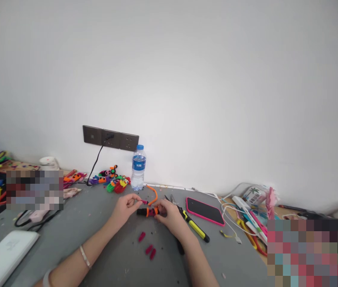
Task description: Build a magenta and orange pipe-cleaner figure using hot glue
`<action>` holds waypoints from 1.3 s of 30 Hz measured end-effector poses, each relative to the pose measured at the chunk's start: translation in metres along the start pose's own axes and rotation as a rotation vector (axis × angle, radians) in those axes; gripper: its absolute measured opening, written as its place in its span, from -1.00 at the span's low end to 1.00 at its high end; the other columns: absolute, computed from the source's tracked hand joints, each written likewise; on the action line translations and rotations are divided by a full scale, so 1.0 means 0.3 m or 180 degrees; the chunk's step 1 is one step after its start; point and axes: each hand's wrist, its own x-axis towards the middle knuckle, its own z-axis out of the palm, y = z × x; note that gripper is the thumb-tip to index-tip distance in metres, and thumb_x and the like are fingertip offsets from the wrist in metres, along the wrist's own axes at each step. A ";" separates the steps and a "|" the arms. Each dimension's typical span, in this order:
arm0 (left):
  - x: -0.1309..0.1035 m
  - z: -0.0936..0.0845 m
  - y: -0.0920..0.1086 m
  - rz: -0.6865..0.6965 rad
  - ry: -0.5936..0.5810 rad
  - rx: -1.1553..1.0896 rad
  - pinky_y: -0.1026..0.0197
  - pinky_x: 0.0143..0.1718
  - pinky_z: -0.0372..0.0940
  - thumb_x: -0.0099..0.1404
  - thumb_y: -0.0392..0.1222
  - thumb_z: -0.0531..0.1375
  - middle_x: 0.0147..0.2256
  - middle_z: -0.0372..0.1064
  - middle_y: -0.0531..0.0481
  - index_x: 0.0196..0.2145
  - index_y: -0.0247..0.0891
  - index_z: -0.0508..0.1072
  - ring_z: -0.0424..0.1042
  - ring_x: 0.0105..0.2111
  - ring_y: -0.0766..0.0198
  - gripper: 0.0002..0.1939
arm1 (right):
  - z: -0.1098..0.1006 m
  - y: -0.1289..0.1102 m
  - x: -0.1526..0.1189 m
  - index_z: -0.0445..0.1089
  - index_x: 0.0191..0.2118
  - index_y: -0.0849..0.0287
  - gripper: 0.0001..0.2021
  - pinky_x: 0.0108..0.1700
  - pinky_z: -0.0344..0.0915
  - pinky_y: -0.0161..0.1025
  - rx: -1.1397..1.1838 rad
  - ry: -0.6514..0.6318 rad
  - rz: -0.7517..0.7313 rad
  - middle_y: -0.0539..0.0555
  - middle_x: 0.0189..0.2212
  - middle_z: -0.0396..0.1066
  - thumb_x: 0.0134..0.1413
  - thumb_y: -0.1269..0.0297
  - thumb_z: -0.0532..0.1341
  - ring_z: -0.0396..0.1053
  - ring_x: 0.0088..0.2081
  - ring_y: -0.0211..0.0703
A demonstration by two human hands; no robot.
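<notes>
My left hand point(126, 209) pinches a short magenta piece of pipe cleaner point(144, 202) between thumb and forefinger. Just beside it, my right hand point(169, 215) is closed on one end of a small black, orange and magenta pipe cleaner figure point(147, 212) lying low over the grey mat; the fingers partly cover that end. An orange pipe cleaner point(155, 194) curves up behind the figure. Nearer to me, a few cut magenta pieces point(149, 249) lie on the mat.
Right of my hands are yellow-black pliers point(197, 229) and a pink-edged phone point(205, 211). A water bottle point(138, 169) stands by the wall near colourful pipe cleaner figures point(120, 184). A white power bank point(8, 257) lies front left; cables and pipe cleaners clutter the right side.
</notes>
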 end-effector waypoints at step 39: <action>-0.008 0.018 0.004 0.0162 -0.0123 0.0216 0.33 -0.52 -0.08 0.16 -0.11 0.16 -0.65 -0.21 0.26 -0.46 -0.27 0.40 -0.06 -0.63 0.38 -0.82 | -0.074 0.087 -0.005 0.38 -0.47 0.16 -0.78 -0.52 0.03 -0.32 0.0210 0.0791 0.0530 -0.11 -0.71 0.09 0.03 0.16 0.10 0.10 -0.61 -0.22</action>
